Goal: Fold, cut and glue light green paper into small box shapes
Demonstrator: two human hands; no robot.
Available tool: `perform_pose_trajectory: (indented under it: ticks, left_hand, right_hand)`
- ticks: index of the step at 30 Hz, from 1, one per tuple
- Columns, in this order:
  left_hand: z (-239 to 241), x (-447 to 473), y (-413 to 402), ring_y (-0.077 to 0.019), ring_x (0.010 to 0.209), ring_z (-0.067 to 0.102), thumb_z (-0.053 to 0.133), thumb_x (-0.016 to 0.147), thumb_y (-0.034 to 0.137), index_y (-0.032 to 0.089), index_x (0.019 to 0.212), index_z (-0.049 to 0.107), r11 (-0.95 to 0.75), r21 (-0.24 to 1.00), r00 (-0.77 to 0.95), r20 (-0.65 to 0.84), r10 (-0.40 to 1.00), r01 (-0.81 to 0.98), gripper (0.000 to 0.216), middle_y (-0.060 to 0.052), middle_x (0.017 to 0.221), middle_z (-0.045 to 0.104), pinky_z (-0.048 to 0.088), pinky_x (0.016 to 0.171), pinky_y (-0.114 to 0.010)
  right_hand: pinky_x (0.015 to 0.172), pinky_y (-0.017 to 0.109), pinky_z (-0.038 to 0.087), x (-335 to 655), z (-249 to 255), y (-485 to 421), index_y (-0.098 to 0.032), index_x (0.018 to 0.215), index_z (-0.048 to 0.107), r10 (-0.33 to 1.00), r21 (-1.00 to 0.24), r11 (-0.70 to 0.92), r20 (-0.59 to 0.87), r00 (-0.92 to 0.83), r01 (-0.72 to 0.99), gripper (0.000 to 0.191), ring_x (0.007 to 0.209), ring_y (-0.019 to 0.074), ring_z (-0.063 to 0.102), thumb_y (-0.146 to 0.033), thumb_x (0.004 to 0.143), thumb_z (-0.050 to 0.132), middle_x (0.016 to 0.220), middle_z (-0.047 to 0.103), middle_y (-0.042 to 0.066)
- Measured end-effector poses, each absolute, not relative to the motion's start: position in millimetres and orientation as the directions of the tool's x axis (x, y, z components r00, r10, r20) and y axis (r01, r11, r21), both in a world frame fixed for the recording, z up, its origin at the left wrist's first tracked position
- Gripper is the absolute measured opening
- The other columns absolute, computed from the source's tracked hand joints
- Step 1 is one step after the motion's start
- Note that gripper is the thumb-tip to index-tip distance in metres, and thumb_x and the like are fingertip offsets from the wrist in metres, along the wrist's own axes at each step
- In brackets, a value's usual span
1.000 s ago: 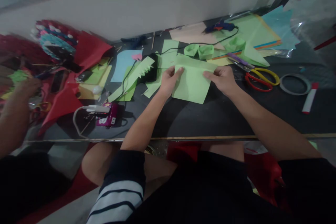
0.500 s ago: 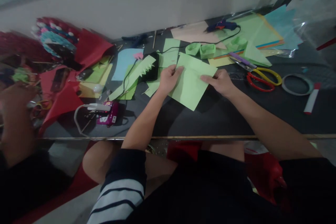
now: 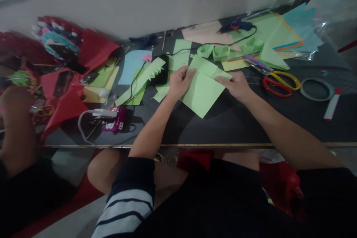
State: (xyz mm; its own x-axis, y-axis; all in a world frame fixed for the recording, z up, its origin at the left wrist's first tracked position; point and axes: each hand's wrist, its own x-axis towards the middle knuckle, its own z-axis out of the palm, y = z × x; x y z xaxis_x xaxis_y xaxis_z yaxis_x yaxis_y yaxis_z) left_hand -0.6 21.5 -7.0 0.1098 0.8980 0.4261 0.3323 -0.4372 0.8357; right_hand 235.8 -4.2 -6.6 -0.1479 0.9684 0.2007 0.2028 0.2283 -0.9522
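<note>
My left hand [image 3: 180, 83] pinches the left side of a light green sheet of paper [image 3: 203, 93], held just above the dark table. My right hand [image 3: 237, 85] grips a narrower green strip [image 3: 208, 66] at its right end, with the thumb on top. The strip lies along the sheet's upper edge, and a slanting line parts the two. Whether they are still joined near my left hand I cannot tell. Behind the sheet stand two small folded green paper boxes [image 3: 221, 52]. Left of my left hand lies a green paper strip with a zigzag edge [image 3: 152, 70].
To the right lie scissors [image 3: 281, 81], a roll of tape [image 3: 317, 89] and a marker [image 3: 332, 104]. A glue gun [image 3: 237, 25] rests at the back, its cord crossing the table. A purple power adapter [image 3: 115, 119] is at left, beyond it red paper [image 3: 63, 100] and another person's hand [image 3: 16, 98].
The slanting line across the green paper has become a visible split between strip and sheet. My right hand has shifted slightly right. The other person's hand at left has moved a little.
</note>
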Motion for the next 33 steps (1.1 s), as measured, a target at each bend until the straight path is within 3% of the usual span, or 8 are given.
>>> perform_pose_trajectory:
  ticks: [3,8,16,19,22,25,29,33]
  left_hand:
    - [-6,1,19,-0.0124,0.056,0.040,0.072,0.095,0.059,0.023,0.081,0.065,-0.343,0.878,0.059,0.343,0.937,0.333,0.039,0.006,0.055,0.036,0.044,0.059,-0.025]
    - [-2,3,17,-0.0115,0.054,0.037,0.075,0.095,0.046,0.023,0.077,0.066,-0.277,0.906,0.049,0.276,0.960,0.320,0.030,0.007,0.053,0.035,0.038,0.057,-0.025]
    - [3,0,20,-0.0142,0.064,0.050,0.070,0.096,0.031,0.022,0.071,0.063,-0.273,0.889,0.012,0.289,0.957,0.368,0.027,0.004,0.060,0.049,0.039,0.065,-0.027]
    - [3,0,22,-0.0146,0.068,0.055,0.070,0.096,0.026,0.021,0.074,0.067,-0.282,0.871,-0.008,0.311,0.950,0.403,0.023,0.002,0.064,0.057,0.041,0.070,-0.027]
    - [-1,-2,23,-0.0140,0.063,0.054,0.074,0.096,0.029,0.021,0.072,0.065,-0.273,0.853,-0.016,0.312,0.950,0.446,0.026,0.003,0.060,0.051,0.040,0.069,-0.028]
    - [-9,-5,24,-0.0157,0.066,0.060,0.079,0.093,0.037,0.022,0.080,0.069,-0.246,0.858,-0.080,0.313,0.946,0.451,0.023,0.003,0.061,0.053,0.043,0.072,-0.028]
    - [-18,-7,26,-0.0239,0.085,0.072,0.096,0.073,0.052,0.020,0.102,0.073,-0.180,0.925,-0.110,0.228,0.967,0.334,0.049,0.000,0.070,0.065,0.053,0.078,-0.031]
    - [-19,-7,27,-0.0282,0.091,0.076,0.097,0.064,0.061,0.017,0.091,0.071,-0.071,0.991,0.070,0.063,0.996,0.112,0.058,-0.011,0.092,0.078,0.063,0.078,-0.037]
  right_hand:
    - [0.056,0.031,0.049,237,-5,-5,-0.022,0.060,0.066,0.968,-0.951,0.226,0.196,-0.157,0.209,0.063,0.061,0.0158,0.056,-0.082,0.070,0.082,0.061,0.059,0.001]
    - [0.056,0.034,0.056,236,-8,-2,-0.023,0.062,0.069,0.978,-0.968,0.181,0.158,-0.139,0.173,0.065,0.059,0.0178,0.062,-0.087,0.066,0.080,0.062,0.065,0.001]
    - [0.039,0.030,0.046,238,-11,4,-0.024,0.056,0.058,0.983,-0.997,0.075,0.071,-0.167,0.021,0.084,0.041,0.0156,0.055,-0.106,0.070,0.050,0.046,0.054,0.001]
    - [0.037,0.028,0.043,239,-7,2,-0.023,0.064,0.063,0.966,-0.997,0.077,0.077,-0.245,-0.010,0.084,0.043,0.0154,0.059,-0.106,0.065,0.056,0.050,0.059,0.000]
    - [0.037,0.026,0.044,235,-1,-5,-0.021,0.075,0.067,0.926,-0.999,0.034,0.028,-0.376,0.008,0.078,0.048,0.0169,0.064,-0.094,0.053,0.081,0.056,0.064,0.000]
    - [0.041,0.024,0.047,228,6,-13,-0.019,0.077,0.068,0.915,-0.995,0.010,-0.029,-0.403,0.095,0.063,0.054,0.0165,0.067,-0.071,0.054,0.097,0.062,0.068,0.003]
    - [0.044,0.025,0.051,224,10,-15,-0.020,0.071,0.072,0.956,-0.991,0.087,0.055,-0.287,0.098,0.053,0.050,0.0135,0.062,-0.067,0.060,0.095,0.059,0.067,0.000]
    - [0.045,0.027,0.054,227,7,-11,-0.022,0.069,0.074,0.969,-0.991,0.093,0.068,-0.238,0.097,0.052,0.050,0.0143,0.062,-0.068,0.059,0.095,0.061,0.069,0.000]
